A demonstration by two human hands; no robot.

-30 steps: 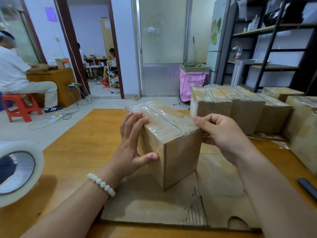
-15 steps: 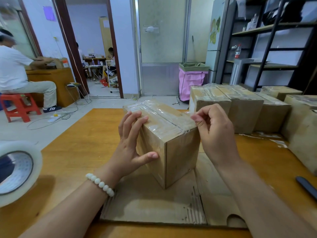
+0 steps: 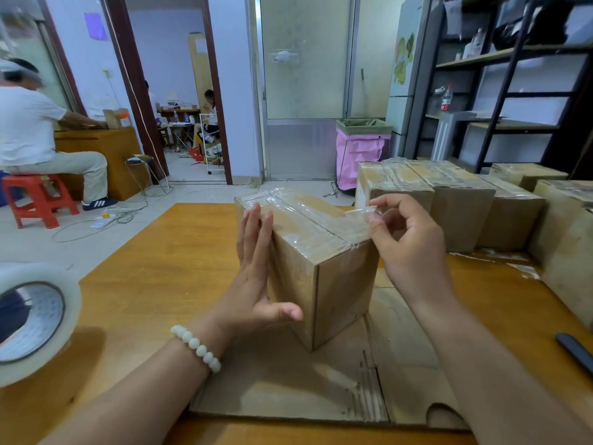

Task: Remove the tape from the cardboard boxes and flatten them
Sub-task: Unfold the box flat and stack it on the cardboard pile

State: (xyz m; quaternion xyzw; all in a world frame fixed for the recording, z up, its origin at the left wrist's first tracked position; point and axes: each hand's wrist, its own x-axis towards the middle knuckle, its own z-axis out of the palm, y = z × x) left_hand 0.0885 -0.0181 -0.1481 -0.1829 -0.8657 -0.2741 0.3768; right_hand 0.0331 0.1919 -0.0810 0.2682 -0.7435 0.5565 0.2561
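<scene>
Tape roll (image 3: 32, 319) half off left edge — dark tool (image 3: 576, 350) off right.

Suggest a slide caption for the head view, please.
Right hand pinches tape on a cardboard box; left hand braces its side.

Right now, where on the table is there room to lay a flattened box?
Bare table between the tape roll and the box the left hand steadies. The right side is crowded: taped boxes, tape scraps, a dark tool.

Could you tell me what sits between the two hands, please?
In the head view, the box stands between the left hand and the right hand, which pinches its tape.
</scene>
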